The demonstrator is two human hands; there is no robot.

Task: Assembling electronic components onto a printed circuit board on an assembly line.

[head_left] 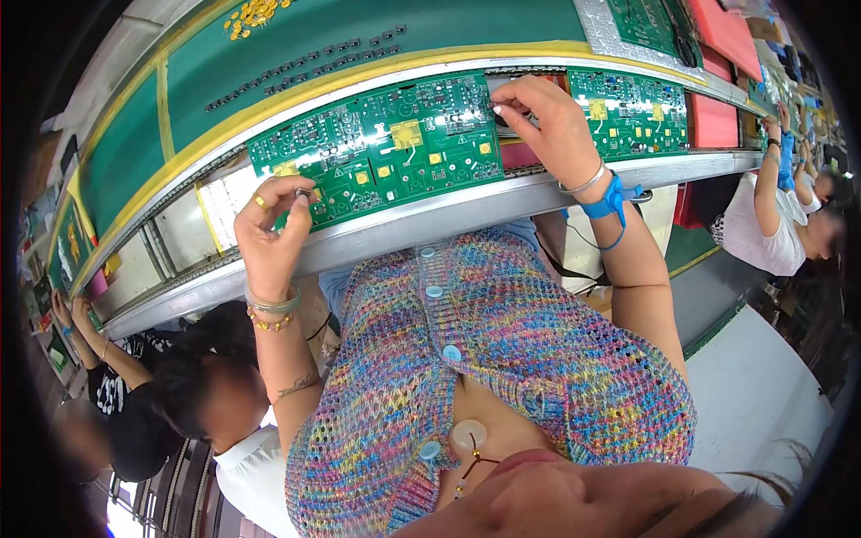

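Note:
A long green circuit board [386,193] with yellow parts and white markings lies on the metal rails in front of me. Over its left end, my left hand [273,224] is closed in a pinch on a small dark component [309,194]. My right hand [547,117], with a blue strap at the wrist, is at the board's right edge. Its thumb and forefinger are pressed together at a small dark spot; what they hold is too small to make out. Beyond this hand, a second green circuit board [628,117] sits on the same rails.
On the green mat [502,22] behind the rails are rows of black components [309,67] and a heap of yellow disc-shaped parts [256,16]. The near metal rail [404,229] runs between me and the boards. Other people work at left and right; pink-red foam [713,121] lies at right.

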